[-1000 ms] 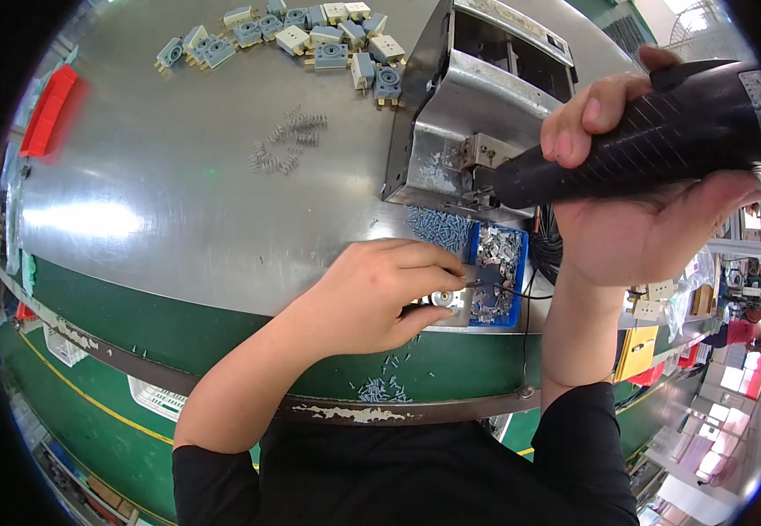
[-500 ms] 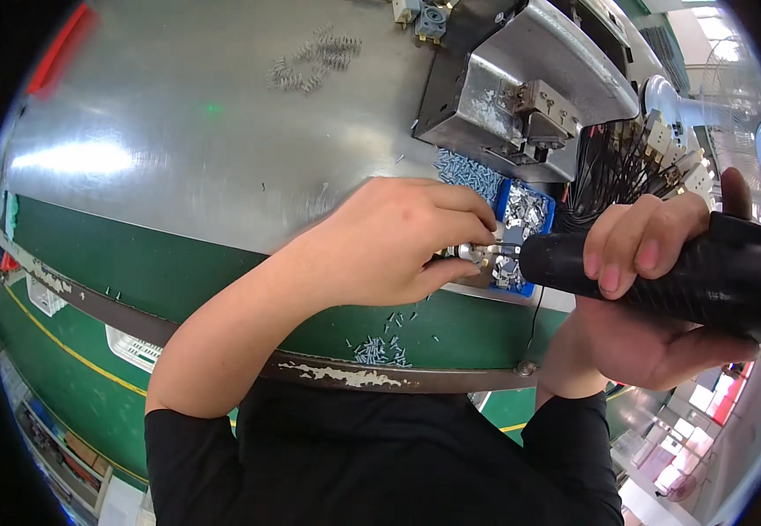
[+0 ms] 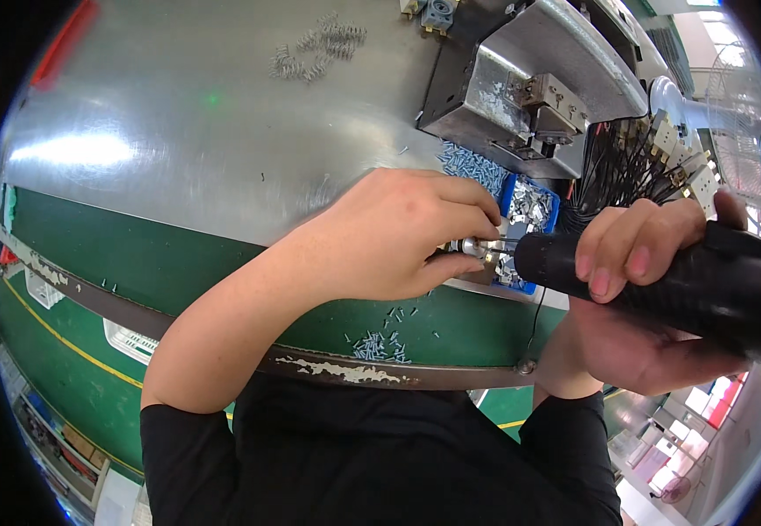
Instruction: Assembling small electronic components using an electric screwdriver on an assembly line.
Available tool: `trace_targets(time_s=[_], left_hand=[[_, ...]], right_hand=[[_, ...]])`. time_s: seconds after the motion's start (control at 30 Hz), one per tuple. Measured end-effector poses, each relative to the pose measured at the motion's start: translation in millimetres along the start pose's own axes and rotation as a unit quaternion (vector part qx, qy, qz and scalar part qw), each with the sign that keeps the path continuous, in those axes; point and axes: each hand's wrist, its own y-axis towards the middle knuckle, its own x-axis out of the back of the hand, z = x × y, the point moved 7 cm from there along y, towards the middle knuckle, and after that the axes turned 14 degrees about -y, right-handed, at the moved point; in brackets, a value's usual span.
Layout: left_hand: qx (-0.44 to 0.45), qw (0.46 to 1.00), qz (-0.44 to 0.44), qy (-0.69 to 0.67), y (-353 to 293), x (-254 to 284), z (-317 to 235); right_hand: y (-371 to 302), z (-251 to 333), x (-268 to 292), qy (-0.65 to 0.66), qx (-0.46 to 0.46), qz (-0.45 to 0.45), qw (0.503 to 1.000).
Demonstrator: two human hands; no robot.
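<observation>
Pinched between the thumb and fingers of my left hand (image 3: 411, 230) is a small metal part (image 3: 479, 248) with a shiny, rounded end. My fingers hide much of it, so its exact kind does not show. My right hand (image 3: 639, 244) wraps round a black power screwdriver (image 3: 727, 294), held nearly level, its nose pointing left. The thin bit reaches the metal part in my left hand; whether a screw sits between them is too small to tell. Directly beneath and behind this spot is a blue tray (image 3: 555, 216) of small metal pieces.
Loose screws (image 3: 471, 167) lie behind the tray, and more screws (image 3: 379, 347) on the green mat (image 3: 459, 329) near me. A metal fixture (image 3: 494, 92) stands at the back right, beside black cables (image 3: 615, 167). Springs (image 3: 337, 39) lie farther back on the steel tabletop (image 3: 170, 131).
The screwdriver's rear end has dipped a little and its nose sits slightly farther left. My left hand keeps its pinch on the metal part, nearly unmoved.
</observation>
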Motion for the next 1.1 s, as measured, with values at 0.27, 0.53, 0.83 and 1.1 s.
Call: trace_targets(time_s=[0.27,0.53,0.83,1.1], left_hand=[[-0.007,1.0,-0.007,0.002,-2.8,0.6,0.6],[-0.036,0.999,-0.011,0.029,-1.4,-3.1,-1.4],[-0.044,0.999,-0.004,0.03,0.3,-1.9,-4.3],[-0.021,1.0,0.018,0.006,4.9,-0.7,-4.0]], right_hand=[[2.6,-8.4,5.3,0.021,0.044,0.128,0.991],[9.5,-8.6,14.8,0.021,0.049,0.157,0.986],[24.6,2.2,11.9,0.018,0.078,0.188,0.979],[67.8,0.4,40.1,0.001,0.078,-0.034,0.996]])
